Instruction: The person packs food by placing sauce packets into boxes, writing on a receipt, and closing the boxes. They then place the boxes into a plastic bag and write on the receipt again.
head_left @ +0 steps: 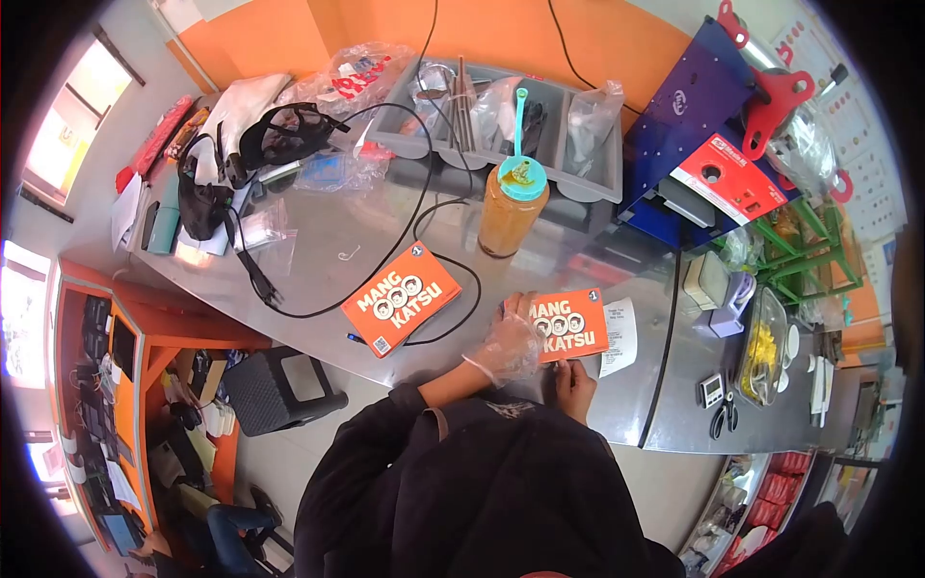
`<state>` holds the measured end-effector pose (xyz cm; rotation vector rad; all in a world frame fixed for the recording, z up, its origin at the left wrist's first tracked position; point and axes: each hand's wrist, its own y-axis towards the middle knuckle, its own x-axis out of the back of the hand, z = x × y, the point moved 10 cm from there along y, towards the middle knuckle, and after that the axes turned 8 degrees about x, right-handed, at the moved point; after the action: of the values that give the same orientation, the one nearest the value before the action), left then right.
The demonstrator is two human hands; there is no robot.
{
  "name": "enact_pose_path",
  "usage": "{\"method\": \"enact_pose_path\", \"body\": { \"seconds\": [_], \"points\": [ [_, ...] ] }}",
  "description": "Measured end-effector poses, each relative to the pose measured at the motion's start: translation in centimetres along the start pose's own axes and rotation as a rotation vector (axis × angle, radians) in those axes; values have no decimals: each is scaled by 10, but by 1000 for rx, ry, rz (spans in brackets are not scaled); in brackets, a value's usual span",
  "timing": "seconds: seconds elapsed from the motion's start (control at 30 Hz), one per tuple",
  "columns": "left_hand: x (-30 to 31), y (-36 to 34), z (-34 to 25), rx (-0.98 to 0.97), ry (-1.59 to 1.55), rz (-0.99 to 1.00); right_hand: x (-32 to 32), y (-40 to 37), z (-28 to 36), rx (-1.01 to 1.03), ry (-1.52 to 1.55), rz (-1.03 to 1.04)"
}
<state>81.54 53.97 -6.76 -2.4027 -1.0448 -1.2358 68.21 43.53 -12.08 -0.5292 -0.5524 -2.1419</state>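
Note:
An orange box with white lettering (568,326) lies near the table's front edge. Around its left end is my left hand (511,345), in a clear plastic glove, its fingers closed on the box. At the box's front edge my right hand (575,385), bare, pinches it from below. A white printed slip (620,337) sticks out past the right side of this box. To the left lies a second orange box (403,299), touched by neither hand. Behind them stands a bottle of orange-brown sauce (511,212) with a turquoise lid.
A grey divided tray (405,144) holds utensils and bags at the back. Black cables loop over the metal table (318,231). Right are a blue machine (679,116), scissors (723,416), a timer (711,390) and a glass dish (766,352). Another person's leg (226,539) shows bottom left.

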Motion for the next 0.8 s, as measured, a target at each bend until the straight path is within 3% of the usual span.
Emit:
{"method": "enact_pose_path", "body": {
  "seconds": [0.07, 0.23, 0.27, 0.33, 0.4, 0.47, 0.53, 0.8],
  "points": [
    [5, -2, -11, -92, 103, 55, 6, 1, 8, 96, -83, -24],
    [1, -6, -10, -320, 69, -263, 16, 3, 22, 154, -392, -17],
    [2, -9, -11, -356, -61, -177, 22, 0, 27, 150, -401, -81],
    [45, 0, -61, -408, -159, -166, 27, -9, 17, 29, -506, -107],
    [33, -4, -65, -400, -62, -25, 34, -25, 14, -27, -494, -146],
    [43, -9, -73, -414, 4, -4, 61, -49, 25, -72, -442, -273],
    [27, -12, -49, -318, 25, 96, 84, -78, 31, -133, -415, -371],
    [23, 16, -78, -279, 103, -11, 209, -221, -48, -629, -536, -783]
  ]
}}
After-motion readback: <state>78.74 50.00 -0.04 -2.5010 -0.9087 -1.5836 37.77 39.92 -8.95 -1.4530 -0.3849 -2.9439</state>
